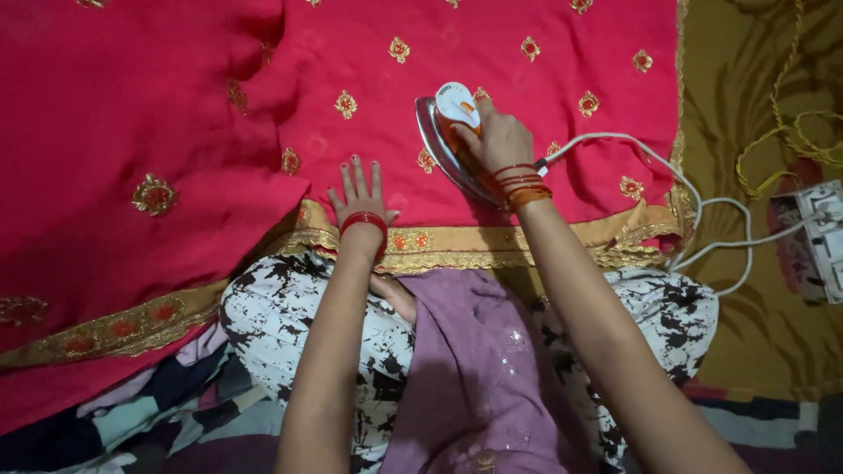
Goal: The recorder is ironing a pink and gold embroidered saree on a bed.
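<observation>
**Now, an iron on red cloth**

Right now the person's right hand (499, 136) is wrapped tight around the handle of a white-and-orange electric iron with a shiny metal soleplate (450, 132), which rests on the red embroidered fabric with a gold border (369, 79). Meanwhile the left hand (358, 195) lies flat, fingers spread and gripping nothing, pressing the cloth just beside the iron, close to the gold hem. A white cord (694, 197) loops from the iron across to a white socket box (817, 237) at the right, on the olive-brown sheet (755, 325).
</observation>
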